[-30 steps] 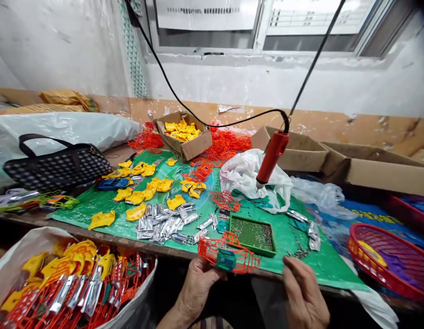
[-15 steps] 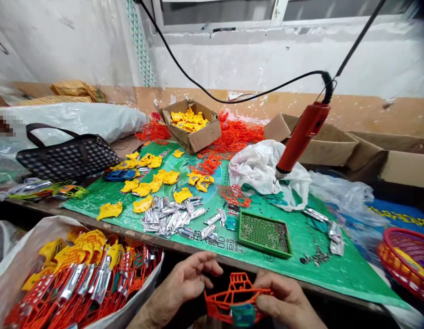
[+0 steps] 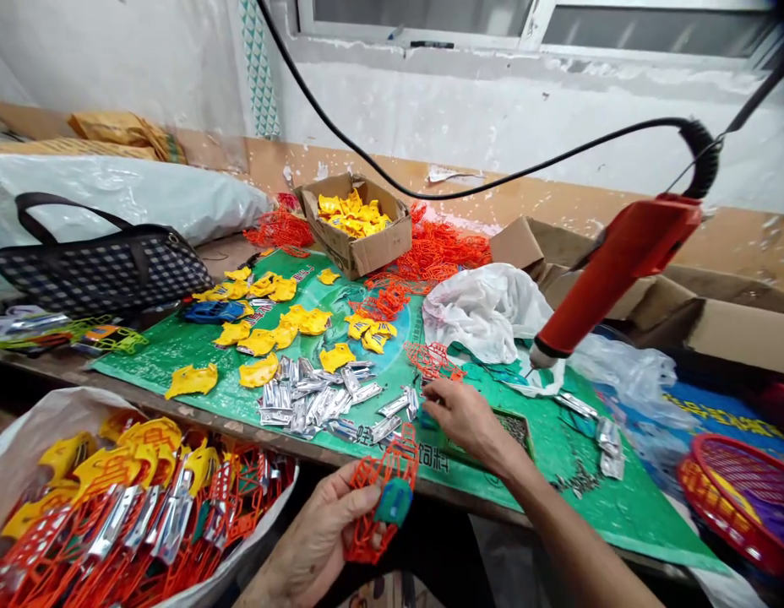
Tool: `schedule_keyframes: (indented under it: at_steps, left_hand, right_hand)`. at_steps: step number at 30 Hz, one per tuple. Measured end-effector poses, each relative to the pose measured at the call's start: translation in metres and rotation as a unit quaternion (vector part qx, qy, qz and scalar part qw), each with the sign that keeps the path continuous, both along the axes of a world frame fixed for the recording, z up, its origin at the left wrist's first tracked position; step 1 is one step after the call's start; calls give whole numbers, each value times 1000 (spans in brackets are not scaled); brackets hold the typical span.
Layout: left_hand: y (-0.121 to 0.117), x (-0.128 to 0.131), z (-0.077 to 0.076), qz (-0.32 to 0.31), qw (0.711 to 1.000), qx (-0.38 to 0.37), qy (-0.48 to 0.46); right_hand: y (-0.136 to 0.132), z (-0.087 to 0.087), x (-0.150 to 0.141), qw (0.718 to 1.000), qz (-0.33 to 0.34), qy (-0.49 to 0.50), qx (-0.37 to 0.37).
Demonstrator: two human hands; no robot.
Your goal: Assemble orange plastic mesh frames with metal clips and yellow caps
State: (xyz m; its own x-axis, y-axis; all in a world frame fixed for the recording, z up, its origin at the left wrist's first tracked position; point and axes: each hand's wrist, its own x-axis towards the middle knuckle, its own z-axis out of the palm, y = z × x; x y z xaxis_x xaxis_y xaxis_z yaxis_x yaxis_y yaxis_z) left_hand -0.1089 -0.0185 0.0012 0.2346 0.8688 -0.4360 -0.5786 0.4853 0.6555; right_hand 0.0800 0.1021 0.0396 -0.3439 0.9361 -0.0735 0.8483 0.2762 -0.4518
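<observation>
Near the table's front edge, my left hand grips an orange-red plastic lattice frame with a teal plastic piece set on it. My right hand reaches over the table, its fingers curled down and together beside a small green tray of tiny metal parts. What its fingertips touch is hidden. Left of these fingers lie silver pieces, and just beyond them are more orange-red lattice frames.
A red power screwdriver hangs at the right on a black cord. Yellow pieces lie across the green sheet. A cardboard box and a white bag stand behind. A sack of assembled parts sits front left, a red basket right.
My right hand has let go of the lattice frame and moved forward to the green tray. My left hand has closed on the frame, which is now turned more upright.
</observation>
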Motion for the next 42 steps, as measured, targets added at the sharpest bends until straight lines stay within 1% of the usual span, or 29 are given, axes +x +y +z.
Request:
schedule_keyframes:
  at_steps: [3,6,10,13,16,19,22,24,26,29,33,35,37,40,42]
  left_hand:
    - [0,-5,1,54,998,-8,-13]
    - [1,-8,0,90,996,-20,-19]
    - [4,-5,-1,111,993,-16,-35]
    - [9,-1,1,115,992,-4,-42]
    - [13,1,0,122,992,-5,-31]
    - [16,0,-3,136,990,0,-28]
    - [17,-1,-5,151,988,6,-43]
    - [18,-1,-5,157,986,9,-56]
    - [18,1,-4,163,984,12,-64]
    - [20,4,-2,171,982,8,-73]
    - [23,8,1,167,983,0,-81]
    - [24,8,3,168,983,4,-76]
    - [22,8,4,170,983,9,-69]
    - [17,8,4,161,985,12,-62]
    - [12,8,3,155,986,12,-61]
  right_hand:
    - [22,-12,-19,997,-18,-76,-3]
    - [30,-20,-32,991,-28,-128,-11]
    - [37,-23,-38,986,-42,-161,-34]
    - [43,-24,-39,985,-42,-160,-57]
    - [48,-28,-40,987,-38,-140,-73]
    - [49,-33,-39,991,-32,-97,-85]
    - [48,-36,-35,995,-24,-22,-92]
    - [46,-35,-31,995,-25,48,-88]
    - [44,-31,-26,988,-32,126,-81]
    - [40,-21,-20,968,-51,230,-81]
    - [26,-8,-15,943,-66,309,-102]
    - [17,-7,-14,938,-61,320,-115]
    - [10,-10,-15,941,-53,311,-124]
    - [9,-23,-18,957,-46,263,-116]
    - [13,-32,-21,973,-49,206,-95]
